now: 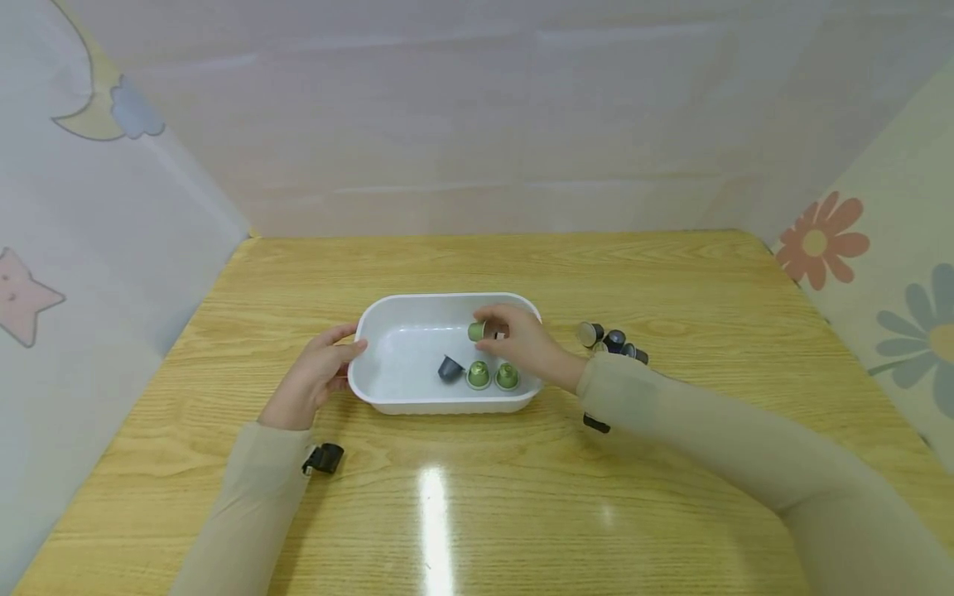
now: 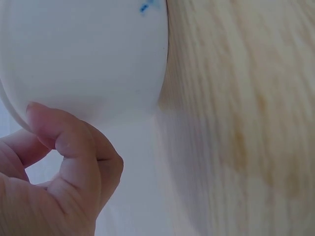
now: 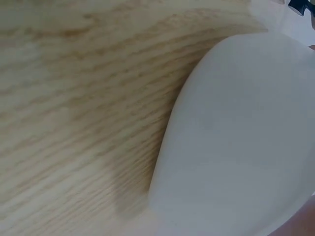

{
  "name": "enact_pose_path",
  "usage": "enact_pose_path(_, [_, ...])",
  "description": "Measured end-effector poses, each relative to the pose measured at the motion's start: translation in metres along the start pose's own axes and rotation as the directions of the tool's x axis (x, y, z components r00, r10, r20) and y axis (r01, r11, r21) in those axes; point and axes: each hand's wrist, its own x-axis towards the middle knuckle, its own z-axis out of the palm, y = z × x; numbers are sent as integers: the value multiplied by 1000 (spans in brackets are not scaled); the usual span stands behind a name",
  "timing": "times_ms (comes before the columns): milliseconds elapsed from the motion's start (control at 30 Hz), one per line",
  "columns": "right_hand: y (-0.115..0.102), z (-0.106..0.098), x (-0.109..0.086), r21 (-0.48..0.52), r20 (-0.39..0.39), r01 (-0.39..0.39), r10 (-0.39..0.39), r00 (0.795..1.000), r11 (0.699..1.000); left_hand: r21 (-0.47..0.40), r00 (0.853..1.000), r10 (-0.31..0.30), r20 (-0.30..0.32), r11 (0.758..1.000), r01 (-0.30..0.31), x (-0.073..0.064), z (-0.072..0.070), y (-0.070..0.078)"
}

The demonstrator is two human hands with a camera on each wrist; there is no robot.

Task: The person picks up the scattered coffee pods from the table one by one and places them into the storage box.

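Note:
A white oblong tray (image 1: 395, 356) stands on the wooden table. My left hand (image 1: 316, 368) grips its left end, thumb at the rim; the left wrist view shows the fingers (image 2: 78, 157) bent against the tray's edge. Over the tray's right half, my right hand (image 1: 522, 338) pinches a green coffee capsule (image 1: 476, 332) between thumb and fingers. Below that hand, two green capsules (image 1: 479, 375) and a dark grey capsule (image 1: 450, 369) lie inside the tray. In the right wrist view the tray's outer wall (image 3: 236, 137) fills the right side, and only slivers of the hand show.
Several dark capsules (image 1: 614, 340), one showing a pale lid (image 1: 590, 334), lie grouped on the table (image 1: 671, 273) right of the tray, partly behind the right sleeve (image 1: 641, 389). Printed walls border the table at the back and sides. Small black devices (image 1: 325, 458) sit at the wrists.

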Motion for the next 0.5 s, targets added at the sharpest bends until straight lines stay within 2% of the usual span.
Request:
enact_pose_path(300, [-3, 6, 6, -84, 33, 16, -13, 999, 996, 10, 1000, 7, 5, 1000, -7, -1, 0, 0])
enact_pose_path(500, [-5, 7, 8, -37, 72, -8, 10, 997, 999, 8, 1000, 5, 2, 1000, -5, 0, -1, -1])
